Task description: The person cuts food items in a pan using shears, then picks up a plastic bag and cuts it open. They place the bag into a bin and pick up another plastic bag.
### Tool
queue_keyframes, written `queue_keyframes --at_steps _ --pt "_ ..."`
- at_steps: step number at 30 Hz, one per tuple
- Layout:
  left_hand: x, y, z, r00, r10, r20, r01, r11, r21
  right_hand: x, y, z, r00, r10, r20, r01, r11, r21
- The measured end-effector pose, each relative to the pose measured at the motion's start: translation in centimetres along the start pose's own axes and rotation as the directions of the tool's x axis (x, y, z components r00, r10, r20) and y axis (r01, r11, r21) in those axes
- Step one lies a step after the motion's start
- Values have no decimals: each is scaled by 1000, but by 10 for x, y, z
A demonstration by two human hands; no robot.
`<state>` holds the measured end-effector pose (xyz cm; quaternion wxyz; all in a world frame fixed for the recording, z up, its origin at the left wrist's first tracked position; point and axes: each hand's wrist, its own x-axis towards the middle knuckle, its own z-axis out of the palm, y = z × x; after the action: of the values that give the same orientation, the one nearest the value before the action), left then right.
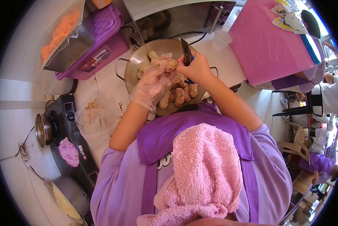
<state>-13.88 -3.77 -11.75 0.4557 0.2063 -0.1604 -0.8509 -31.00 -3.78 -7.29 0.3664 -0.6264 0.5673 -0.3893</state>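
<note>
My left hand [154, 81], in a clear plastic glove, is closed around a piece of breaded chicken [171, 65] over a wide two-handled wok [133, 62]. Close beside it, my bare right hand [196, 69] grips a black tool with blue parts [186, 51]; its black end sticks up past the fingers, and I cannot tell its exact kind. Several browned chicken pieces [179, 96] lie in the near side of the wok. Paler coated pieces [154, 55] rest at its far left, partly behind the gloved hand.
A clear plastic bag with crumbs [93, 116] lies left of the wok. Beyond stand an oven [176, 22], a purple bin [101, 49] and a metal tray of orange food [88, 43]. A gas stove [69, 124] is at left; a pink box [267, 45] and a clear cup [222, 38] at right.
</note>
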Motion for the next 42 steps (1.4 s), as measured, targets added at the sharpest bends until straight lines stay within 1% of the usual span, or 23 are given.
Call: queue_keyframes --at_steps 4,6,8,9,11,12,14,15,16,18,19,21,23,25,27,29,31,33,35,37,39,40,42 --pt "3 -5 -4 1000 4 24 -3 999 -39 0 4 3 999 50 -19 -48 994 95" --pt "4 -7 -6 998 -9 58 16 993 -120 0 9 6 998 65 -18 -63 991 122" --pt "3 -8 -3 998 -3 62 11 991 -136 1 16 10 997 78 -29 -70 970 232" --pt "2 -9 -2 998 3 65 7 988 -151 1 20 13 996 79 -29 -70 970 232" --pt "0 -9 4 999 -9 45 18 982 -186 3 28 16 987 159 11 -155 940 304" --pt "0 -9 6 999 -21 26 27 975 -220 2 27 16 987 160 10 -155 940 304" --pt "-2 -6 14 997 -30 75 47 972 -231 2 24 14 971 224 84 -237 844 481" --pt "-2 -5 15 992 -38 123 67 968 -241 2 24 15 971 224 84 -236 844 481" --pt "-2 -5 15 992 -38 122 67 968 -240 2 25 15 969 229 94 -245 840 484" --pt "1 -4 12 998 -63 27 68 943 -325 1 24 14 967 234 103 -254 836 487" --pt "3 -3 12 998 -63 27 69 943 -325 0 21 12 974 189 124 -226 844 486" --pt "5 -4 12 995 -74 -68 71 996 -46 -1 15 8 978 144 152 -201 852 484" --pt "6 -7 10 993 -85 -76 83 996 -33 1 10 3 973 81 215 -176 864 472" --pt "5 -6 9 991 -102 -81 101 995 -16 3 13 2 973 61 224 -158 882 444" --pt "2 -5 12 985 -103 -138 106 994 19 2 18 4 972 46 230 -141 899 415" --pt "1 -6 12 985 -66 -160 63 998 -20 0 22 8 984 66 167 -95 981 172" --pt "-2 -6 14 982 -24 -185 14 998 -56 -3 21 10 988 59 145 -79 987 138" --pt "-7 -3 20 990 -20 -138 12 998 -59 -6 19 12 991 51 125 -64 992 105" --pt "-10 0 20 992 -16 -122 11 999 -46 -7 17 14 994 62 92 -79 978 192" --pt "-11 1 22 995 -12 -102 9 999 -31 -4 20 16 996 60 68 -72 982 177" --pt "-13 1 23 1000 1 0 -1 994 -107 -4 21 17 997 59 42 -65 985 162" --pt "-12 1 21 1000 1 0 -1 994 -106 -4 20 17 996 70 54 -79 978 193" --pt "-11 1 15 992 -46 120 70 977 -201 -4 19 18 995 81 67 -94 970 224"
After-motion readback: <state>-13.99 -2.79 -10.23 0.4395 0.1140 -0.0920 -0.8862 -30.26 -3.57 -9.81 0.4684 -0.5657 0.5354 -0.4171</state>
